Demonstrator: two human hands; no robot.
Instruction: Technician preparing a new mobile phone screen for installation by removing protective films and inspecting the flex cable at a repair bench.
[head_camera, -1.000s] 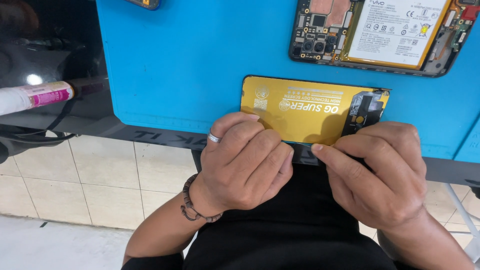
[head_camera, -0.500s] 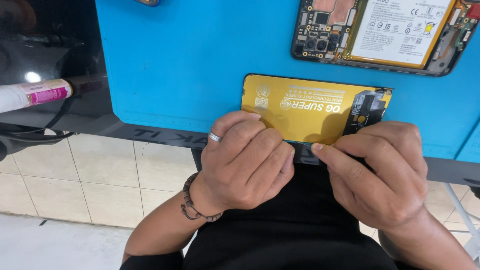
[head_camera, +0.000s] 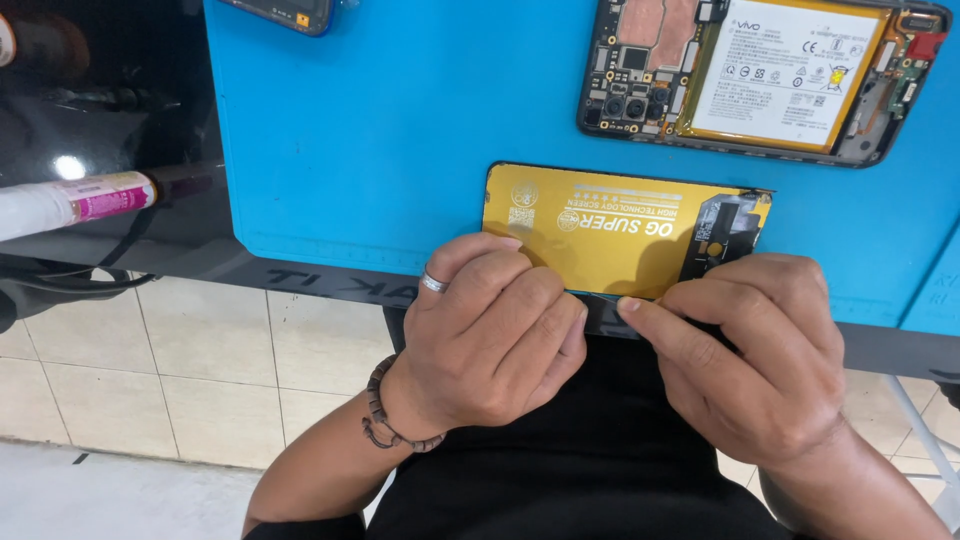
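Pinching the yellow screen panel (head_camera: 610, 228), both hands' curled fingers (head_camera: 500, 300) grip its near edge

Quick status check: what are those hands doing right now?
Left hand and right hand both grip yellow screen panel at blue mat edge. Nothing in the way.

Phone repair workshop: blue work mat (head_camera: 400, 150), opened phone (head_camera: 760, 75), glue tube (head_camera: 70, 200).

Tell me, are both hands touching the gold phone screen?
Touching. The head view shows the left hand and the right hand with fingers on the near edge of the gold screen panel.
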